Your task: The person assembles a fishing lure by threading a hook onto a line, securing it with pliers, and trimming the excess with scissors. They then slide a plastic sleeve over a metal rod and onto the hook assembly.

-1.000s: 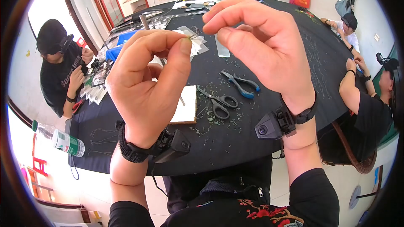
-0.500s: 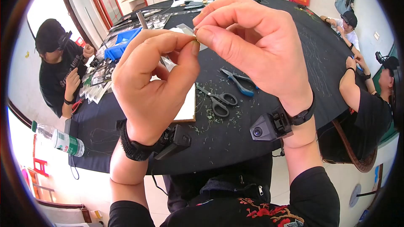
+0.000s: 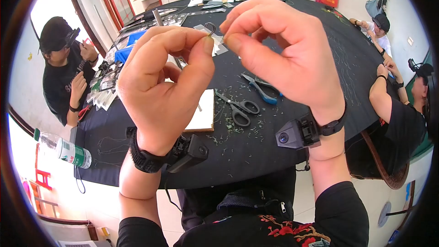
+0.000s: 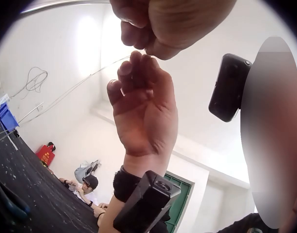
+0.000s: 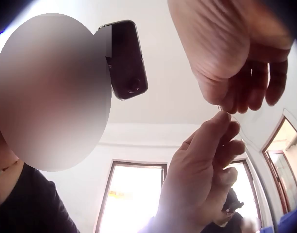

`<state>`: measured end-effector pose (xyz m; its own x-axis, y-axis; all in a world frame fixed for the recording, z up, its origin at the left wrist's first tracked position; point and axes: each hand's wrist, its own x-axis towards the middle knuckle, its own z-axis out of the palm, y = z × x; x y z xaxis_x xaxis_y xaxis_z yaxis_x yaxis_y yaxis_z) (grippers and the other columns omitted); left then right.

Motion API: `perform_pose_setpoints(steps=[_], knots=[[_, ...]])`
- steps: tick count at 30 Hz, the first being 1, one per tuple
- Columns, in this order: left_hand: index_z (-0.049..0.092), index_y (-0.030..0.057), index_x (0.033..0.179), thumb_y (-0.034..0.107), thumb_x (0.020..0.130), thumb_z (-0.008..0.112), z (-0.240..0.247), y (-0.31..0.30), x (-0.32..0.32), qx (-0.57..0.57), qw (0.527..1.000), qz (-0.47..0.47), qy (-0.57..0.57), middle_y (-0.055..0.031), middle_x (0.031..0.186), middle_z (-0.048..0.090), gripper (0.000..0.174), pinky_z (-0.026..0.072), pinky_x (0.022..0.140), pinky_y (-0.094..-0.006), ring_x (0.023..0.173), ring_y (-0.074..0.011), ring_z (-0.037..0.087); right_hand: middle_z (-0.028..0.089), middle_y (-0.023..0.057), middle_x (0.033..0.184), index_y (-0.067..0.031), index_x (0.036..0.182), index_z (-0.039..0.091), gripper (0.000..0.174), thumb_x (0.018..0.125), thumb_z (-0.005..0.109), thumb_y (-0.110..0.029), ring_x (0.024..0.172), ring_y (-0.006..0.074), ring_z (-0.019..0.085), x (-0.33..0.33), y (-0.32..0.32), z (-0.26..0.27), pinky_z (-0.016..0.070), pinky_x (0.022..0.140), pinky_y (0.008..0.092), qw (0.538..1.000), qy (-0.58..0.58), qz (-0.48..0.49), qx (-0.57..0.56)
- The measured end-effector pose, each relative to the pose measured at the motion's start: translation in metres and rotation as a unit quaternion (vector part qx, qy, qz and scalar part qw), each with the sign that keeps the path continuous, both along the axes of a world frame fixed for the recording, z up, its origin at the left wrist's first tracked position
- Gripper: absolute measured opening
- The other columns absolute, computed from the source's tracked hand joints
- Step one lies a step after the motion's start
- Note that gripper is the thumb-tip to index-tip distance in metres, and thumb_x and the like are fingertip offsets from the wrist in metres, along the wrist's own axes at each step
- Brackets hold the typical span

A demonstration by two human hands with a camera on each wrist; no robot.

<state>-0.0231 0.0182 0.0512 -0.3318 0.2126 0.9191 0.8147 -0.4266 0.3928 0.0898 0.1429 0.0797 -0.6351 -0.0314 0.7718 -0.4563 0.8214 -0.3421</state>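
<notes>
A small dark fish hook [image 3: 210, 27] sticks up from my left hand [image 3: 160, 82], pinched between thumb and index finger, its bend uppermost. Close by on the right, my right hand [image 3: 288, 55] has thumb and index fingertips together on a thin line, mostly hidden by the fingers. Both hands are raised above the table, with a small gap between their fingertips. In the left wrist view the right hand [image 4: 146, 116] shows its palm below the left one. The right wrist view has the left hand [image 5: 192, 179] just under the right fingertips.
Black-handled scissors [image 3: 240, 110] and blue-handled pliers [image 3: 263, 91] lie on the black tablecloth [image 3: 238, 155] among scattered clippings. A white board [image 3: 203, 116] and metal rod [image 3: 157, 18] stand behind my left hand. A bottle [image 3: 68, 153] is at left; other people sit around the table.
The hands came together until their fingertips met, then parted slightly. The hook now stands upright above the left fingertips, where before it pointed to the right.
</notes>
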Motion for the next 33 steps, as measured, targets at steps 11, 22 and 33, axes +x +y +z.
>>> perform_pose_setpoints(steps=[11,22,33], knots=[[0.062,0.0037,0.076,-0.001,0.070,0.064,-0.002,0.001,0.002,-0.034,0.999,0.001,0.000,0.0010,0.074,0.059,0.007,0.0351,0.043,-0.0139,0.058,-0.0020,0.051,0.058,0.0057,0.091,0.0043,0.085,0.058,0.009,0.082,0.054,-0.003,0.076,0.0058,0.051,-0.006,-0.003,-0.004,0.0412,0.066,0.0181,0.990,-0.005,0.067,-0.125],[0.058,-0.0033,0.099,0.005,0.081,0.058,0.000,-0.003,0.008,-0.127,0.984,-0.094,-0.085,-0.0040,0.083,0.060,0.020,0.0393,0.054,-0.0158,0.062,-0.0060,0.052,0.058,0.0067,0.090,0.0039,0.086,0.058,0.010,0.082,0.055,-0.005,0.077,0.0073,0.052,-0.005,0.006,0.000,0.0420,0.068,0.0193,0.995,0.008,0.045,-0.086],[0.059,-0.0020,0.082,-0.002,0.078,0.058,0.005,-0.007,0.015,-0.189,0.952,-0.150,-0.190,0.0007,0.073,0.056,0.005,0.0378,0.052,-0.0151,0.063,-0.0020,0.046,0.056,0.0074,0.090,0.0025,0.082,0.054,0.004,0.082,0.052,-0.001,0.074,0.0069,0.048,0.002,0.017,0.002,0.0405,0.066,0.0197,0.992,0.046,0.015,-0.118]])
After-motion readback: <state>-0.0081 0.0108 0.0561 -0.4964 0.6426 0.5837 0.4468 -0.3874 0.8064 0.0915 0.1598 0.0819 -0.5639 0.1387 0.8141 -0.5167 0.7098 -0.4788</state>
